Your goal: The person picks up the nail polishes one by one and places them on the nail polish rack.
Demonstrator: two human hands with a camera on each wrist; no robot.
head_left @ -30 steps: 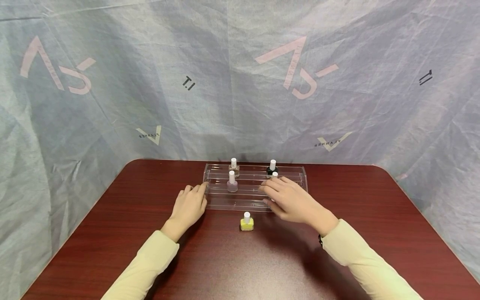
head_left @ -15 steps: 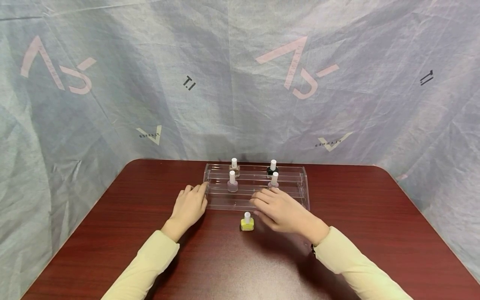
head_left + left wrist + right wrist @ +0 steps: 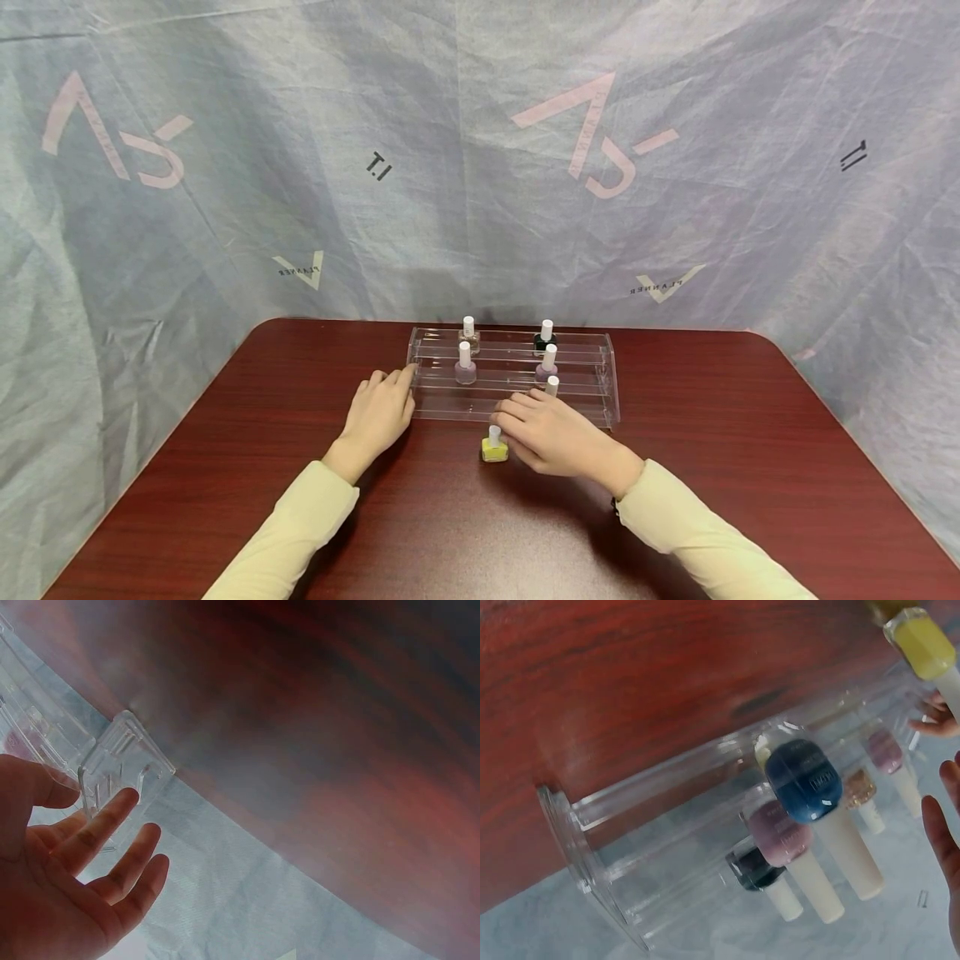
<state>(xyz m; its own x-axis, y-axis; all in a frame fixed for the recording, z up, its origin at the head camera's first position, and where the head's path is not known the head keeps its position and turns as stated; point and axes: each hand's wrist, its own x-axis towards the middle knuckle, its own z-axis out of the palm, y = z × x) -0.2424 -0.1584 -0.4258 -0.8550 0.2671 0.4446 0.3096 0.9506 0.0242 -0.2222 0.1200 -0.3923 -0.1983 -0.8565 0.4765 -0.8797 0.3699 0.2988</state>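
My left hand [image 3: 378,412] rests at the left end of a clear acrylic nail polish rack [image 3: 450,406]; in the left wrist view its fingers are loosely extended, the thumb and index fingertips at the end panel [image 3: 124,761]. My right hand [image 3: 558,433] is just right of a yellow nail polish bottle [image 3: 495,451], which stands upright on the table before the rack. Its fingers [image 3: 937,832] show apart from this bottle in the right wrist view. A blue nail polish bottle [image 3: 804,780] stands on the rack's front tier, its white cap [image 3: 552,385] showing behind my right hand.
Two lilac bottles [image 3: 465,372] [image 3: 547,369] stand on the middle tier. On the back tier are a glittery bronze bottle [image 3: 469,340] and a dark green one [image 3: 544,342]. Behind the dark red wooden table [image 3: 322,350] hangs a grey printed cloth [image 3: 420,217].
My right hand has moved left and toward the front of the table, from the rack's right side to beside the yellow bottle. The blue bottle's cap has come into view. The left hand stays put.
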